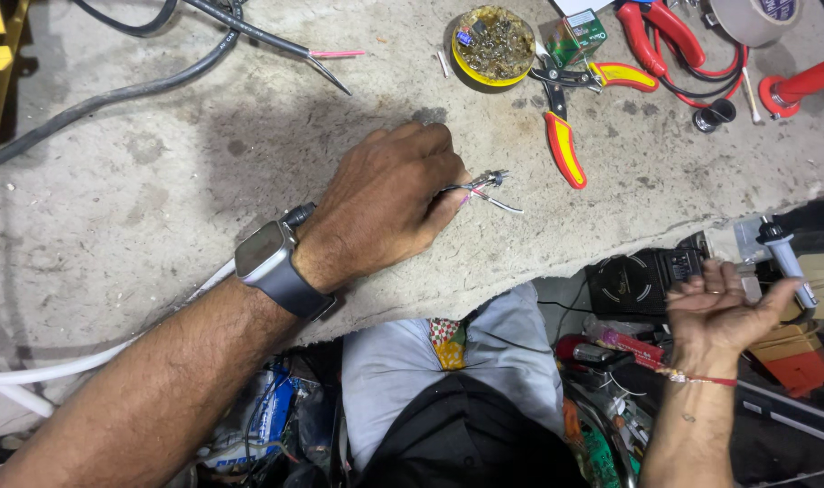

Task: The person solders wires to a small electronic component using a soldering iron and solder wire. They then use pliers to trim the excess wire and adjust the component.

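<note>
My left hand [385,199] rests on a worn grey worktop [159,181] and pinches the stripped end of a cable [489,185], whose thin bare wires stick out to the right of my fingers. A white cable [86,357] runs under my wrist, which wears a watch [272,262]. My right hand [719,307] is below the worktop's edge at the right, palm up, fingers loosely curled around a grey-handled tool [787,262]. A red thread circles that wrist.
Red-and-yellow pliers [565,136] lie just right of the wires. A round yellow tin of small parts [493,43], red-handled cutters [656,36], a tape roll [755,16] and black cables [159,63] sit along the far side. A black box [642,280] and clutter lie below the edge.
</note>
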`<state>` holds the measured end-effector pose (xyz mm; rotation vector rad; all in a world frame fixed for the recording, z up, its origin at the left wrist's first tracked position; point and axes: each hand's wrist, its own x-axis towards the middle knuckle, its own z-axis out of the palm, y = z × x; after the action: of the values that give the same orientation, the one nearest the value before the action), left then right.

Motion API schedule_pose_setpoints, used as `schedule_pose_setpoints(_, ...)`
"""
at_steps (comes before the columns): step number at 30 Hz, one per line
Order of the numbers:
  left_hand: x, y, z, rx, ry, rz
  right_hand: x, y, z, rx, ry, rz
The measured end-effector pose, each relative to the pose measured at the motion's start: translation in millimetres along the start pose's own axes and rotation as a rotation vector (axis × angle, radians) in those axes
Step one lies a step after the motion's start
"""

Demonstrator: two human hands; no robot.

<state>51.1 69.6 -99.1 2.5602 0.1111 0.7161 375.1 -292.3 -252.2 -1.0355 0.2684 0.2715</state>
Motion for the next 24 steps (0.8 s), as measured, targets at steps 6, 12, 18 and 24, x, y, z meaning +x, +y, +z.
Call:
schedule_pose_setpoints(6, 0.4, 1.7, -0.6, 0.027, -0.010, 0.013, 27.8, -30.7, 0.8, 0.064, -0.380, 0.013)
schedule_pose_setpoints(12, 0.7, 2.7, -1.1, 0.013, -0.001, 0.006, 31.1, -33.3, 8.3, 0.027, -0.407, -0.052)
schedule_pose_setpoints(18, 1.9, 4.5, 0.3, 0.029, 0.010, 0.010, 24.9, -39.9, -19.3, -0.101, -0.079, -0.462)
schedule_pose_setpoints(24, -0.9, 5.1, 6.3, 0.069, 0.084, 0.001, -8.8, -54.0, -95.9, 0.029, 0.045, -0.771)
